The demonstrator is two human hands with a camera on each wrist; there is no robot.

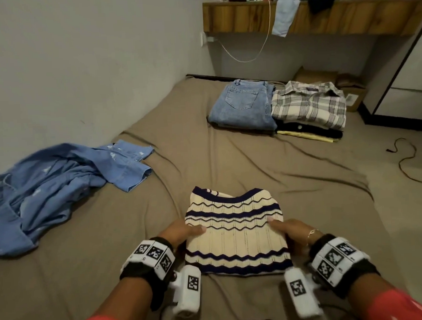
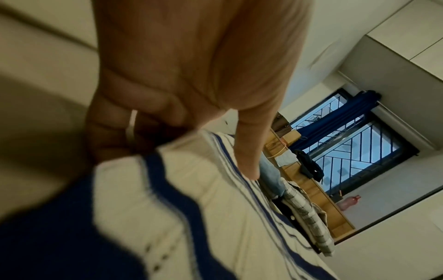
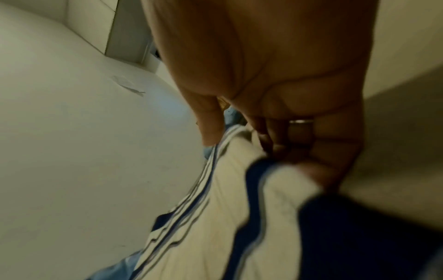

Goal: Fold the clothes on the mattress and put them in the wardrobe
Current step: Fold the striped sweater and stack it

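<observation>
A folded cream knit top with navy wavy stripes [image 1: 236,234] lies on the brown mattress [image 1: 291,175] right in front of me. My left hand [image 1: 184,231] grips its left edge, thumb on top and fingers curled underneath [image 2: 115,121]. My right hand [image 1: 288,229] grips the right edge the same way, thumb over the cloth [image 3: 210,128]. A crumpled blue denim shirt [image 1: 59,185] lies unfolded at the left by the wall. At the far end are folded jeans [image 1: 243,104] and a stack topped by a folded plaid shirt [image 1: 309,105].
A wooden shelf [image 1: 320,17] with hanging clothes and a white cable runs along the far wall. A white wardrobe with a dark frame [image 1: 402,96] stands at the right. A cardboard box [image 1: 353,91] sits behind the stack. A black cord [image 1: 405,159] trails on the floor.
</observation>
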